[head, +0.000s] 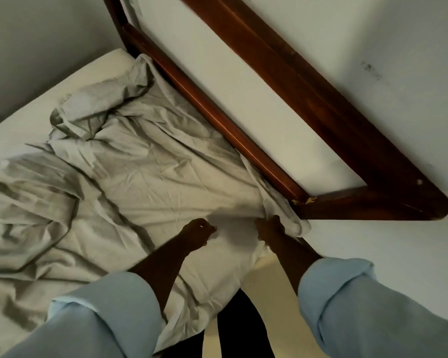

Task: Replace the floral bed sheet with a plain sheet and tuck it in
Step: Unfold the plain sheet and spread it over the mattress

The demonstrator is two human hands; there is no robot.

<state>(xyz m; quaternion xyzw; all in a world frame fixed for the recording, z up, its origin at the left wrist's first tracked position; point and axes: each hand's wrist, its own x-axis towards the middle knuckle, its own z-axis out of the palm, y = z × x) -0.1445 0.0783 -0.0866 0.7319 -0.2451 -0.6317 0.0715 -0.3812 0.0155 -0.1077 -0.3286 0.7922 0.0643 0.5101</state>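
— Where is the plain sheet (145,171) seen?

— It is spread, pale and heavily creased, over the mattress (70,81). It is heaped in loose folds toward the left and the far side, where a strip of bare mattress is left uncovered. Along the right it is laid against the lower rail of the dark wooden headboard (243,140), and a little of it is pushed up onto that rail.

— And the near edge?

— It is draped over the side of the mattress, down between the two forearms.

— How is the right hand (270,231) held?

— Its fingers are curled round a bunched wad of the sheet at the mattress corner, just beside the headboard's lower corner. The fabric is gripped and gathered there, with a loose end hanging to the right of the hand.

— And the left hand (198,232)?

— It is set on the sheet a little to the left, apart from the right hand, knuckles up and fingers curled in. Whether cloth is pinched inside them cannot be told, since the fingertips are hidden.

— What else is shown?

— Light blue sleeves (109,313) are rolled back above both forearms, and a white wall (373,47) is seen behind the headboard.
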